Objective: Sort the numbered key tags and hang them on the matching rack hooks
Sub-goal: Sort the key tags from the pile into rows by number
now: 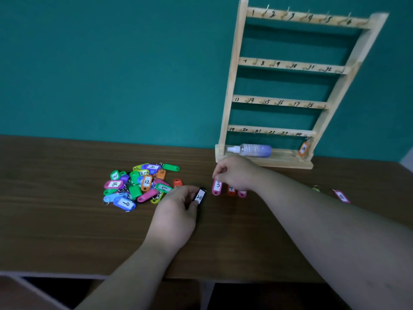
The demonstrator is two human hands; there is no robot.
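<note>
Key tags: flat, oblong plastic fobs with rounded ends, each with a white paper window bearing a handwritten number and a small metal split ring. The loose pile lies in a heap on the brown wood-grain table, left of centre, in green, pink, blue, purple, orange and red. The black tag 20 is pinched between the thumb and curled fingers of the left hand, just right of the pile. The pink tag 3 lies flat on the table, its top end pinched by the bunched fingertips of the right hand. The orange tag 4 lies just beside it, partly under that hand. The rack is pale bare wood with four rails of brass-coloured hooks inked 1 to 24, standing upright against a teal wall. The orange tag 24 hangs at the bottom right hook. A translucent spray bottle lies on its side on the base ledge.
</note>
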